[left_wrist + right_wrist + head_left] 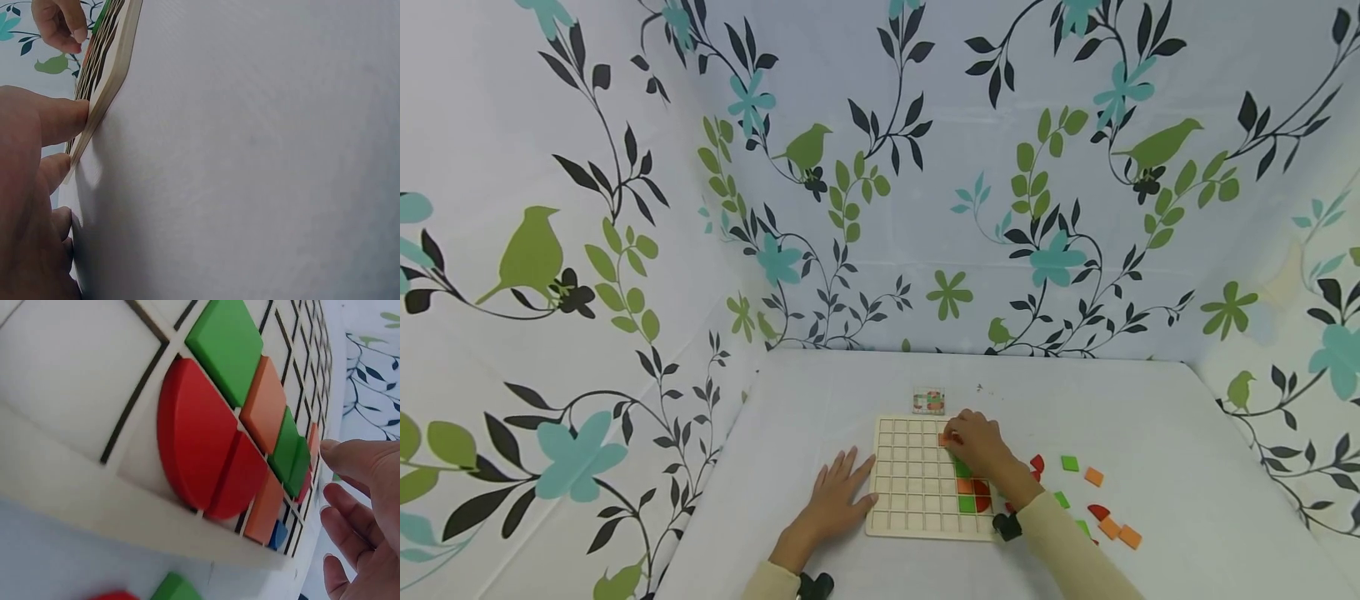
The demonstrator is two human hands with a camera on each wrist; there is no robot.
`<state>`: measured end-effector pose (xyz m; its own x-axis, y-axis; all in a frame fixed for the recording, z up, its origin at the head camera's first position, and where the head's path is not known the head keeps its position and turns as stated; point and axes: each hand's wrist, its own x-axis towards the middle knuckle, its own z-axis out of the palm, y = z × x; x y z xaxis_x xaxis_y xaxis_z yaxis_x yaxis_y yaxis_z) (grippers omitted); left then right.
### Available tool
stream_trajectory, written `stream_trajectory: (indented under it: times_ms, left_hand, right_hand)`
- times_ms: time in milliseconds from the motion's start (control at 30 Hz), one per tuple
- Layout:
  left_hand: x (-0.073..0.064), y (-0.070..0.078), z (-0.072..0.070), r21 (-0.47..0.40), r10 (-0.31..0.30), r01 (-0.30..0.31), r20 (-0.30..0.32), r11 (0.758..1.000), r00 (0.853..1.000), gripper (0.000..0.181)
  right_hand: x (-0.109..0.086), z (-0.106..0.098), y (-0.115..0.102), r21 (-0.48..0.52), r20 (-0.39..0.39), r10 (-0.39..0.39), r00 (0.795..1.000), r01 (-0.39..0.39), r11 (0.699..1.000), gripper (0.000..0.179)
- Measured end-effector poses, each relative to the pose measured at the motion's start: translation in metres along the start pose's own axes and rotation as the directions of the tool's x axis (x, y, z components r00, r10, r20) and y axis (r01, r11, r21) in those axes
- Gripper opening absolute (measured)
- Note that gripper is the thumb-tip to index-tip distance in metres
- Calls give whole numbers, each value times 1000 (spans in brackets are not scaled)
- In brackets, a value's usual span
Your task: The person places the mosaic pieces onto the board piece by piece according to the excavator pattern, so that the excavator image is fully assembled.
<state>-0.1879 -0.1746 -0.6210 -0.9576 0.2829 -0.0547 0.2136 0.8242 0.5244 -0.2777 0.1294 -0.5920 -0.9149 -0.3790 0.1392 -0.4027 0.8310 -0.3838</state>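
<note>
My left hand (pixel 842 496) lies flat with fingers spread at the left edge of a pale wooden grid board (pixel 917 525). In the left wrist view its thumb (pixel 65 119) touches the board's rim. Toward the far right of the board, my right hand (pixel 981 446) pinches a small orange square tile (pixel 943 439) at the grid, its thumb (pixel 344 453) against the tile; the index fingertip is hidden. Nearer me on the board sit a green square tile (pixel 228 350), an orange tile (pixel 265 403), red rounded tiles (pixel 194 431) and a small blue piece (pixel 279 534).
A small pattern card (pixel 928 400) lies beyond the board. Several loose pieces are scattered right of it, among them a green tile (pixel 1070 462), an orange tile (pixel 1093 477) and a red rounded piece (pixel 1099 512). A printed curtain (pixel 955 250) hangs behind the white table (pixel 820 417).
</note>
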Motion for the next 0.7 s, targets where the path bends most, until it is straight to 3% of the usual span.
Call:
stream_trajectory:
  times_ms: [133,300,433,600,700]
  left_hand:
    - [1,-1,1,-2,5,-5,1,1000,1000,65]
    - [1,-1,0,4,1,-1,8,1000,1000,65]
    - [2,-2,0,21,-2,2,10,1000,1000,65]
    - [2,-2,1,19,-6,6,8,1000,1000,65]
    - [4,-3,2,20,-5,4,5,1000,1000,65]
  right_hand:
    - [-11,-9,13,34,1,118,993,-118,992,13]
    - [-35,-30,37,63,-22,252,967,-250,966,23]
    - [-57,-48,53,41,-12,362,932,-361,931,29]
    - [-75,-60,65,-14,87,479,874,-479,878,36]
    - [-81,-62,67,-16,128,488,863,-490,872,30]
